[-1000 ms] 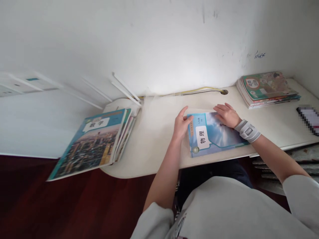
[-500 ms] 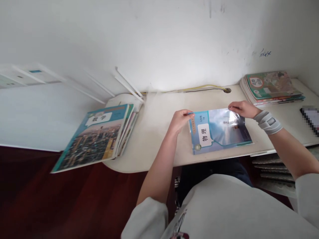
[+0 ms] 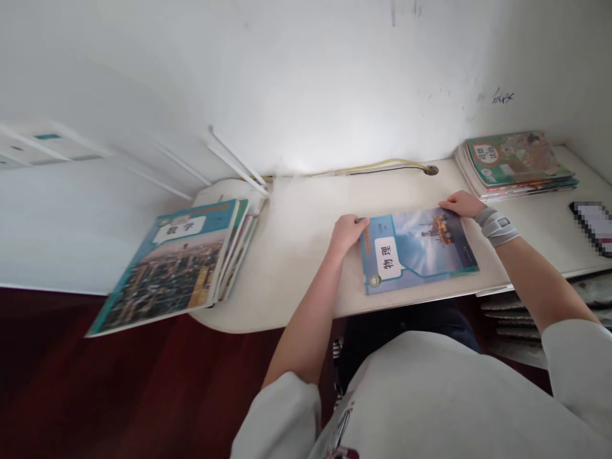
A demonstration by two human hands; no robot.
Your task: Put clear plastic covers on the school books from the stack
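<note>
A blue physics textbook (image 3: 421, 245) lies on the white desk (image 3: 287, 268) in front of me, its cover showing an orange offshore rig and its title turned sideways. My left hand (image 3: 348, 233) is closed on its upper left corner, thumb on the cover and the other fingers partly hidden. At the far upper right corner my right hand (image 3: 461, 203) pinches the book's edge, fingers bent. A grey wrist brace (image 3: 497, 226) wraps my right wrist.
Left, a stack of textbooks (image 3: 167, 268) overhangs the desk edge beside a white router's antennas (image 3: 236, 159). Clear plastic film (image 3: 306, 197) lies behind my left hand. At right are another book stack (image 3: 521, 162) and a phone (image 3: 595, 223). A yellow cable (image 3: 373, 166) runs along the wall.
The physics textbook has settled flatter on the desk; the glare on its cover is gone and the rig shows. Both hands still hold its top corners. The whole view has shifted slightly.
</note>
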